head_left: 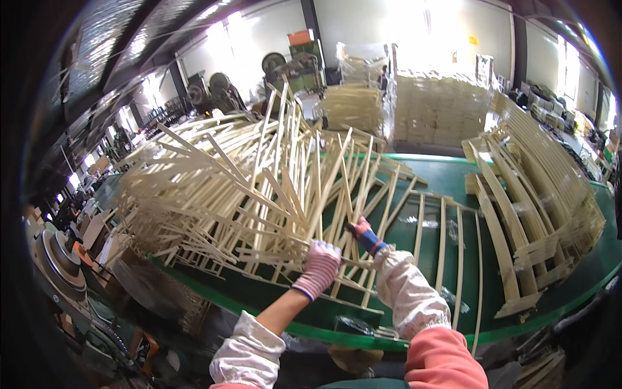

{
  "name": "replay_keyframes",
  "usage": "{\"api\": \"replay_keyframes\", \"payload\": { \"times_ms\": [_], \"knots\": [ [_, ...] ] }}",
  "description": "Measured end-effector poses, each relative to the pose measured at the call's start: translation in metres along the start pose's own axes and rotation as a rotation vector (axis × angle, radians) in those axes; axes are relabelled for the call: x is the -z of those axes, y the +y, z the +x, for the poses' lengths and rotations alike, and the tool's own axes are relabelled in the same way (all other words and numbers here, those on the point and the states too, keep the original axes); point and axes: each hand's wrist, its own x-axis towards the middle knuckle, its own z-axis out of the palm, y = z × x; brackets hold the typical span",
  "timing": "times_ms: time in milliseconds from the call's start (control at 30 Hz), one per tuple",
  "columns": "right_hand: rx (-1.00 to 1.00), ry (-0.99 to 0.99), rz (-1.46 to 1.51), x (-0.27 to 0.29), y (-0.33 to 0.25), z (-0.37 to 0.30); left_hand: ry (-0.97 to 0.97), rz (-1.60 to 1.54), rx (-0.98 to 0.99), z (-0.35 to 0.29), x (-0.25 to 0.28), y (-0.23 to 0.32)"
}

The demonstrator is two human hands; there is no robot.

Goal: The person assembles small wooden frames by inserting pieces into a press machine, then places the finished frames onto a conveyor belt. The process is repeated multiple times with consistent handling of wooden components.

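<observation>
A large tangled heap of thin pale wooden strips [201,194] lies across the left and middle of a green-topped table [444,170]. My left hand [321,260], in a pink-and-white striped glove, is closed at the heap's near right edge, with strips at its fingers. Just beyond it to the right, my right hand [366,235], in a blue and red glove with dark fingertips, closes around wooden strips among those pointing away from me. Its fingertips are partly hidden. Several separate strips [442,243] lie spread out to the right of my right hand.
Neat bundles of longer wooden slats [551,194] are stacked at the table's right end. Scraps of clear plastic [453,232] lie between the loose strips. Wrapped pallets of wood [440,107] stand behind the table. A machine with a round disc [59,262] is at the left.
</observation>
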Motion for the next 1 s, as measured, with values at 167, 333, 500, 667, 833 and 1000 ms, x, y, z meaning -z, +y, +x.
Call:
{"api": "replay_keyframes", "payload": {
  "times_ms": [167, 333, 500, 667, 833, 1000],
  "knots": [
    [-0.303, -0.062, 0.818, -0.012, 0.025, -0.019, -0.01, -0.07, -0.122, -0.011, -0.011, 0.015],
    [-0.321, 0.212, -0.157, -0.019, 0.008, 0.01, 0.023, -0.133, -0.166, -0.006, -0.017, 0.022],
    [-0.431, 0.284, -0.165, -0.012, -0.013, 0.038, 0.138, 0.034, -0.288, -0.001, -0.006, -0.005],
    [-0.25, 0.123, -0.395, -0.005, -0.008, 0.051, 0.137, -0.038, -0.194, 0.007, 0.008, -0.047],
    [-0.338, -0.062, -0.425, 0.006, -0.013, 0.067, 0.093, -0.118, -0.355, 0.02, 0.001, -0.041],
    [-0.561, -0.308, -0.379, 0.032, -0.022, 0.044, 0.003, -0.116, -0.419, 0.009, 0.0, -0.015]
  ]
}}
